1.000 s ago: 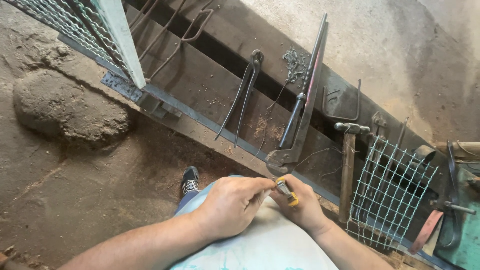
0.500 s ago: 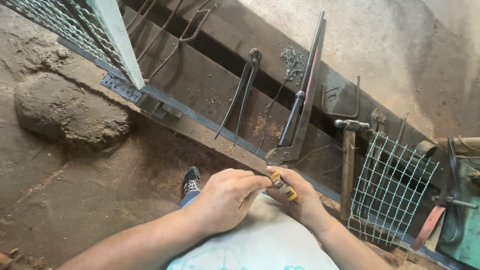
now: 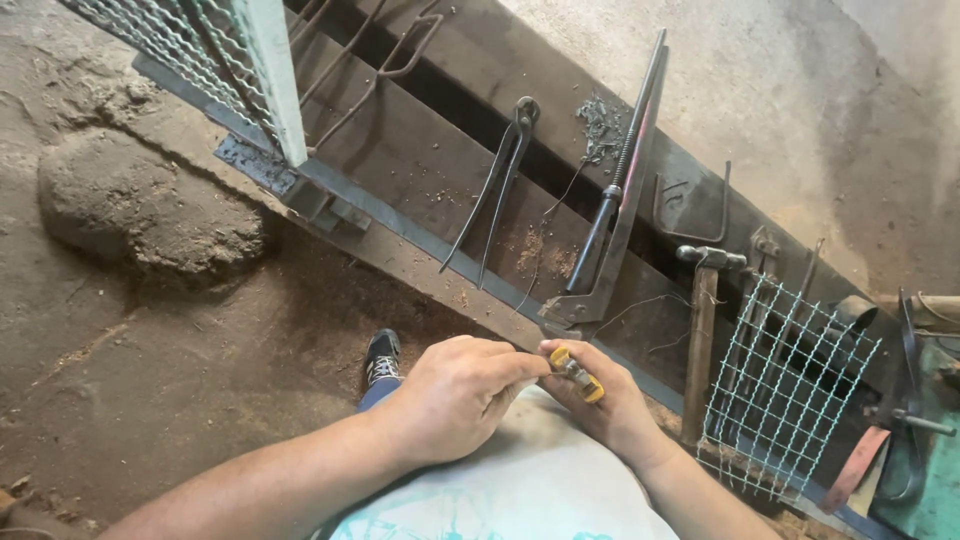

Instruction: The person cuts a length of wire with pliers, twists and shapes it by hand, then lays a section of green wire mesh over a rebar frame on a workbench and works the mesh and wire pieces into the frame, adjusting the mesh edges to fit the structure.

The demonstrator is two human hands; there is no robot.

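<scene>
Steel cutter [image 3: 610, 225], hammer [image 3: 702, 330] beyond hands [image 3: 455, 395].

Rusty steel bench [image 3: 420, 180], wooden hammer handle [image 3: 697, 350]

Soft, even daylight — brightest on the wall far above the fingers [image 3: 520, 368]. Shadows are faint, focus sharp; straight edges bow slightly toward the corners.
</scene>
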